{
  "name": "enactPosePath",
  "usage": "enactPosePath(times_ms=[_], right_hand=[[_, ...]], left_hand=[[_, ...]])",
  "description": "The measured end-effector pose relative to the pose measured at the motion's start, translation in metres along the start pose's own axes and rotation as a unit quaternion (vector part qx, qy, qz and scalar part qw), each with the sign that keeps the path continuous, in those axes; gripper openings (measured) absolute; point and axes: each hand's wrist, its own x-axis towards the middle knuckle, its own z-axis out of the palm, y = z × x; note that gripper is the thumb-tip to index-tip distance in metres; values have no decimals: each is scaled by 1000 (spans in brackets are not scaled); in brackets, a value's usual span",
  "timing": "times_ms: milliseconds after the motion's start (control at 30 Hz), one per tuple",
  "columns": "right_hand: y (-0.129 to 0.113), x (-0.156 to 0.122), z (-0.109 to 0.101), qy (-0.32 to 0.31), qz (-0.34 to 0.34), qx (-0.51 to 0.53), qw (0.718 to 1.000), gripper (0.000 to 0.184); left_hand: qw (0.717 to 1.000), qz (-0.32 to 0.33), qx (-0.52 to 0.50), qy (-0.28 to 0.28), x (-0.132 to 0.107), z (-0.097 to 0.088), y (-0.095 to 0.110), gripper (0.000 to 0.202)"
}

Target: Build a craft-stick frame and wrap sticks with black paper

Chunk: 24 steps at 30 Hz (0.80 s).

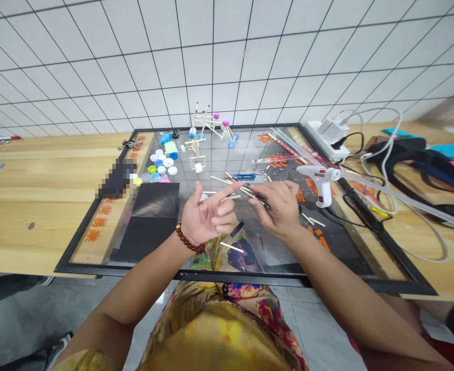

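My view: right hand pinching thin wooden sticks; left hand released, fingers spread, beaded bracelet on wrist; hot glue gun near framed board's right edge.

No wording here can be read for certain. Orange characters, apparently Chinese, run down the left border of the black-framed board, and more lie under the glass near its top right, but all are too small and blurred to make out.
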Motion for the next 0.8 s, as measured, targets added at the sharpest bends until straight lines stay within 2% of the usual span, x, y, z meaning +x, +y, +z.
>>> enactPosePath(times_ms=[100,200,267,367,467,533,633,733,800], right_hand=[[-11,1,3,-49,84,110,989,40],[-20,2,6,-94,160,236,954,55],[-24,2,7,-106,194,298,929,53],[-28,1,7,-124,219,357,900,39],[-28,-1,4,-135,225,373,890,27],[-27,-1,0,-110,224,358,900,31],[-23,1,-8,-16,188,281,941,38],[-21,6,-18,49,80,149,984,26],[-23,7,-22,55,4,77,996,22]], left_hand=[[1000,-11,-12,-24,-2,-2,-1,90],[999,-20,-6,-25,-3,-6,-5,91],[998,-37,-5,-40,-2,-9,-9,92],[993,-78,-15,-82,1,-13,-16,97],[989,-110,-4,-103,4,-14,-21,101],[990,-112,20,-86,6,-13,-24,102],[994,-72,83,-24,7,-12,-26,91],[989,-32,145,12,7,-9,-29,79],[983,-20,180,13,6,-7,-32,78]])
